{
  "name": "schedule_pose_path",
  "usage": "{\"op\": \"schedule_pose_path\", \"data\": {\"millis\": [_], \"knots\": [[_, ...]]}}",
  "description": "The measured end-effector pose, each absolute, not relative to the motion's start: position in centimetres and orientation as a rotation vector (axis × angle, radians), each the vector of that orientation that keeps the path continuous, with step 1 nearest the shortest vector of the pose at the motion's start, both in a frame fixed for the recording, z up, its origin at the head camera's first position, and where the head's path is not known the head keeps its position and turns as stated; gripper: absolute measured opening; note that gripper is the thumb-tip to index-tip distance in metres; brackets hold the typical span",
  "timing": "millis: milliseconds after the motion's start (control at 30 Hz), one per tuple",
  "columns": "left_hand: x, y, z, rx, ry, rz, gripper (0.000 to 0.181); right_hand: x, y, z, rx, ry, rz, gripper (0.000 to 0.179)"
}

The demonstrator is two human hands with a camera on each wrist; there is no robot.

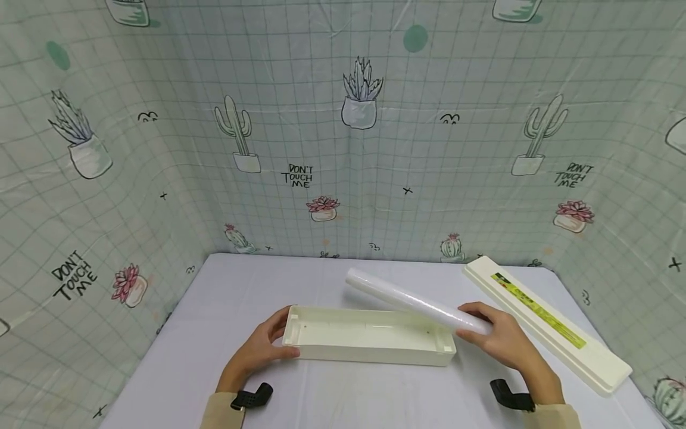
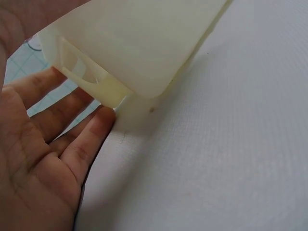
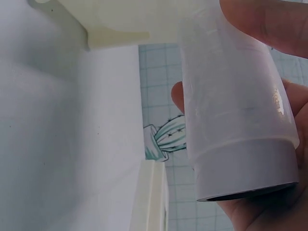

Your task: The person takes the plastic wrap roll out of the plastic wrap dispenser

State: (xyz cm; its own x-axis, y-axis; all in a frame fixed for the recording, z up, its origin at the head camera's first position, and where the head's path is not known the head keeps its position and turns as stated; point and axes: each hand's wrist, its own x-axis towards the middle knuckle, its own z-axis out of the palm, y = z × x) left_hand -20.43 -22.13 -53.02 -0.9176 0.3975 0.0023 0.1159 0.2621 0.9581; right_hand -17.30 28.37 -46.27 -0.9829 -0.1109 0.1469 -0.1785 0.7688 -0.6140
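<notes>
The left hand (image 1: 259, 345) grips the open-topped box (image 1: 370, 354) at its 9 o'clock end, thumb against the front wall. The right hand (image 1: 502, 339) holds the film roll (image 1: 412, 301) near its lower end; the roll slants toward 10 o'clock, across the box's 2 o'clock corner. The labelled lid (image 1: 543, 327) lies on the table (image 1: 289, 393) at 3 o'clock.
</notes>
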Motion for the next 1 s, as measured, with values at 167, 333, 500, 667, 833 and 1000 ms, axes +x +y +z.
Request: {"op": "schedule_pose_path", "data": {"millis": [167, 333, 500, 667, 833, 1000], "knots": [[-20.43, -22.15, -53.01, 0.479, 2.292, 1.712, 0.100, -17.41, 28.41, -46.41, 0.218, -2.862, 0.989, 0.050], [-20.48, -22.14, -52.94, 0.489, 2.291, 1.718, 0.100, -17.47, 28.33, -46.35, 0.214, -2.856, 0.965, 0.050], [-20.45, -22.18, -52.97, 0.490, 2.287, 1.717, 0.100, -17.40, 28.31, -46.34, 0.212, -2.856, 0.956, 0.050], [-20.76, -22.11, -53.01, 0.501, 2.292, 1.712, 0.100, -17.51, 28.54, -46.15, 0.217, -2.844, 0.936, 0.049], [-20.81, -22.12, -53.14, 0.485, 2.293, 1.714, 0.100, -17.63, 28.73, -46.23, 0.210, -2.844, 0.930, 0.049], [-20.62, -22.15, -53.18, 0.494, 2.287, 1.714, 0.100, -17.51, 28.85, -46.38, 0.211, -2.845, 0.923, 0.048]]}}
